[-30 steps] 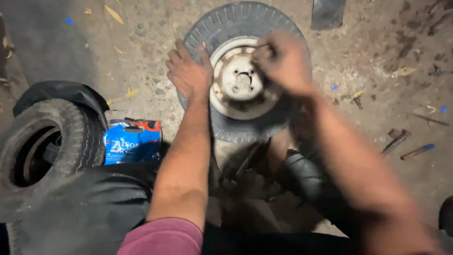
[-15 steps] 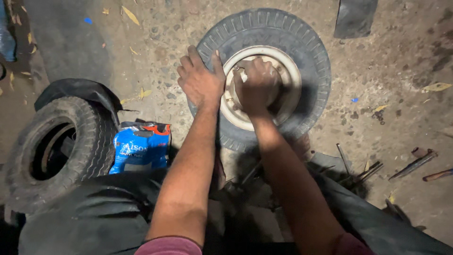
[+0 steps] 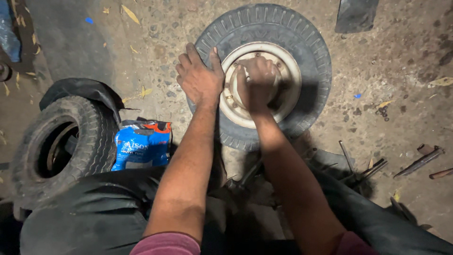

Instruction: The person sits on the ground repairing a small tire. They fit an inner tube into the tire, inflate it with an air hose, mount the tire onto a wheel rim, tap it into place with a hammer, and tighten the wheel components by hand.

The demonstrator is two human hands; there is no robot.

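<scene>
So you've got the small wheel (image 3: 264,75) lying flat on the dirt floor (image 3: 387,94), far centre: worn ribbed tread, pale rusty rim (image 3: 290,71). Your left hand (image 3: 200,78) rests open-palmed on its left sidewall, and your right hand (image 3: 257,82) is curled shut over the hub.

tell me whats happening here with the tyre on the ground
A person crouches over a small wheel lying flat on the dirt floor. The left hand presses on the tyre's rubber at the rim's edge, while the right hand is curled in the middle of the metal rim. A second tyre and a blue packet sit nearby, with metal tools opposite.
</scene>
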